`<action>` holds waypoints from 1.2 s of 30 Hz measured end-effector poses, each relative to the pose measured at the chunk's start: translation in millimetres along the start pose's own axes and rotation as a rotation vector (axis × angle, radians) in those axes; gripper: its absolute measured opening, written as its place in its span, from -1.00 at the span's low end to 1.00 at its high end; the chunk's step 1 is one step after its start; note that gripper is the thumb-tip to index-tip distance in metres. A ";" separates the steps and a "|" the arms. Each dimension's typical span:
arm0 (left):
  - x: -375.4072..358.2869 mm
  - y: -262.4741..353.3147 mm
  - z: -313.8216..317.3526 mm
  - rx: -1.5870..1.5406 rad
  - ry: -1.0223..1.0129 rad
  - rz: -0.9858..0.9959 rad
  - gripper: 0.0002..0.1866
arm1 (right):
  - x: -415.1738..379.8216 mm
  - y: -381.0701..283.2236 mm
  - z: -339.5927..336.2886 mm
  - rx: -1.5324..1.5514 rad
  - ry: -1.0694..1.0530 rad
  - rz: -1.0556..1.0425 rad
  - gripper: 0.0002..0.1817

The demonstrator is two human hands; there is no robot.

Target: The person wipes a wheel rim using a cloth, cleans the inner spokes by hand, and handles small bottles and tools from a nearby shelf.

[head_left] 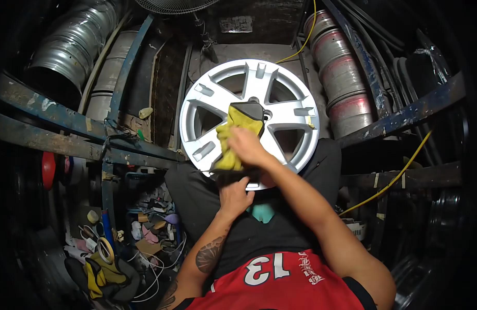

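Note:
A silver alloy wheel (287, 114) lies face up over the person's lap. Yellow work gloves with black cuffs (243, 121) rest over its hub and lower left spokes; whether they are one or two is hard to tell. My right hand (244, 147), slightly blurred, is closed on the yellow glove material from above. Lower down, my left hand (235, 196) is at a black cuff by the wheel's near rim, its thumb showing and its other fingers mostly hidden under the cuff.
Metal racks (57, 114) with stacked wheel rims (342, 72) stand on both sides. A yellow cable (398, 177) runs at the right. At lower left are a tape roll (105, 250), another yellow-black glove (101, 276) and mixed clutter. A fan (176, 4) is at the top.

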State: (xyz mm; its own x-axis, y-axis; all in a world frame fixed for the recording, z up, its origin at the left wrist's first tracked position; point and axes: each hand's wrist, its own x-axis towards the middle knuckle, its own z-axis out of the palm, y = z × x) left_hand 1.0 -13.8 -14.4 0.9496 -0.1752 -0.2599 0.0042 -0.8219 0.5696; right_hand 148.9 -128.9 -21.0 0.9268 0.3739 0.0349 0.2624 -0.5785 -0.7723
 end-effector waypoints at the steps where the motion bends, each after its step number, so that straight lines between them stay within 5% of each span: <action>1: 0.4 0.4 3.1 -0.036 -0.143 -0.165 -0.64 | -11.2 -14.8 8.4 -0.005 -0.008 0.007 -0.62; 3: -0.1 3.3 1.7 -0.001 -0.130 -0.134 -0.64 | -22.6 -30.1 20.4 -0.482 0.060 -0.260 -0.50; 6: -0.8 7.7 -10.8 0.086 -0.087 -0.068 -0.63 | 4.5 -11.1 20.7 -0.473 -0.027 -0.256 -0.45; 10: -2.5 6.3 -13.7 0.021 0.270 0.265 -0.62 | 69.8 30.1 -7.9 -0.598 -0.007 -0.256 -0.38; 16: -1.2 7.0 -11.0 -0.002 0.245 0.203 -0.58 | 177.7 59.3 -68.5 -0.728 0.008 0.006 -0.42; 21: 0.0 8.0 -8.9 -0.049 0.269 0.166 -0.57 | 201.8 42.4 -49.8 -0.859 0.076 0.169 -0.54; 26: 0.9 8.2 -4.4 -0.061 0.274 0.168 -0.59 | 157.6 27.0 -22.3 -0.803 0.233 0.221 -0.65; 28: 0.3 10.1 -7.3 -0.038 0.270 0.155 -0.59 | 127.9 18.7 -8.9 -0.730 0.452 -0.015 -0.70; 36: 0.5 10.9 -6.6 0.134 0.218 0.175 -0.59 | 13.8 -29.5 0.7 -0.462 0.302 -0.192 -0.59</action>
State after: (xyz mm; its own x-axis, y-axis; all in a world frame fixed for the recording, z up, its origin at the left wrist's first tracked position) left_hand 3.6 -19.3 -3.1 0.9772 -0.2116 0.0150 -0.1927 -0.8561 0.4796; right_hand 153.7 -106.2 1.8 0.8687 0.3194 0.3787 0.4606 -0.8023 -0.3798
